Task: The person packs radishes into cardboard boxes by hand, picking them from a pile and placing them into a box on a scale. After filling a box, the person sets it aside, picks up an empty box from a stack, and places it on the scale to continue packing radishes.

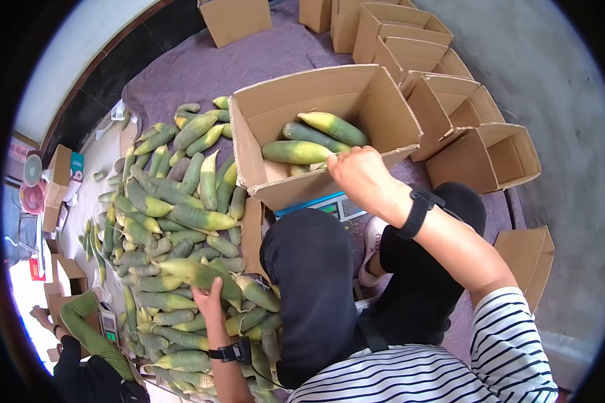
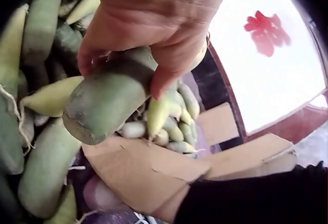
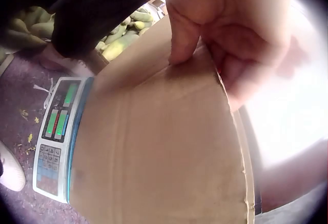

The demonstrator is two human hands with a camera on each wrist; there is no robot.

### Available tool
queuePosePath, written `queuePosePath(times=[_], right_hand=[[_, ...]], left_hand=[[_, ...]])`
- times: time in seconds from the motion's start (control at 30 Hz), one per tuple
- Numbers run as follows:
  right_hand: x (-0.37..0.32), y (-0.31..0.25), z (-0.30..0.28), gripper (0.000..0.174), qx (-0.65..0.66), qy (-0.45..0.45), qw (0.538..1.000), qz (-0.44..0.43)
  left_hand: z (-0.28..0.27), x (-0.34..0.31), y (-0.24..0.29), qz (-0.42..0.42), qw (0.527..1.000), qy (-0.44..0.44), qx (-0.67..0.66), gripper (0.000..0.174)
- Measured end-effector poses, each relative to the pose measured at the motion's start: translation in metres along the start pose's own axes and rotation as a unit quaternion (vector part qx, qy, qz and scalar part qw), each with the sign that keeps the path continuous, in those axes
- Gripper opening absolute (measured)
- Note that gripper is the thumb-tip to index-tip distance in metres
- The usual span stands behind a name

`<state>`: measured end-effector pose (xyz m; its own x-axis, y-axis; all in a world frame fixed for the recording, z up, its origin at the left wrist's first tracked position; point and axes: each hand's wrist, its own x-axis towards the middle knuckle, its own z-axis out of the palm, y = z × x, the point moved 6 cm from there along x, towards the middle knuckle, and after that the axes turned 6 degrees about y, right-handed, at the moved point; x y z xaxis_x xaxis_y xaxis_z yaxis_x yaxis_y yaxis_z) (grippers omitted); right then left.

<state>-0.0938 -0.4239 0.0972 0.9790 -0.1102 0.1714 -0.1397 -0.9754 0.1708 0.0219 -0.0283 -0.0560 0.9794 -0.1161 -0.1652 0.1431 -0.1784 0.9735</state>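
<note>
Over a heap of green radishes (image 1: pixel 175 195), my left hand (image 1: pixel 208 303) grips one thick green radish (image 1: pixel 198 274). The left wrist view shows thumb and fingers on opposite sides of that radish (image 2: pixel 105 98), its blunt end pointing away from the palm. My right hand (image 1: pixel 364 176) holds the near rim of an open cardboard box (image 1: pixel 296 94). Seen from the right wrist, the thumb presses the outside of the box wall (image 3: pixel 154 147) while the fingers curl over the edge. Several radishes (image 1: pixel 296 152) lie inside. Under the box is a digital scale (image 1: pixel 344 207) with a lit display.
Open cardboard boxes (image 1: pixel 467 144) stand in a row along the grey wall at right. Another box (image 1: pixel 235 21) stands at the back. A cardboard flap (image 1: pixel 253 232) lies between the heap and my knee. At lower left, another person (image 1: pixel 91 336) is beside a second scale (image 1: pixel 109 326).
</note>
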Motion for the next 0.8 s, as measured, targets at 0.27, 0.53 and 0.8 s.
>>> queuePosePath(times=[0.27,0.53,0.8], right_hand=[[-0.005,0.002,0.004,0.010,0.004,0.040,0.999,-0.010],[-0.008,0.004,0.004,0.010,0.019,0.023,1.000,-0.003],[-0.010,0.011,0.001,0.011,0.031,0.006,0.999,-0.006]], left_hand=[[0.101,-0.032,0.256,0.318,0.941,-0.012,-0.115,0.050],[0.222,-0.022,0.292,0.444,0.879,-0.068,0.156,0.063],[0.220,-0.025,0.236,0.492,0.790,-0.122,0.346,0.024]])
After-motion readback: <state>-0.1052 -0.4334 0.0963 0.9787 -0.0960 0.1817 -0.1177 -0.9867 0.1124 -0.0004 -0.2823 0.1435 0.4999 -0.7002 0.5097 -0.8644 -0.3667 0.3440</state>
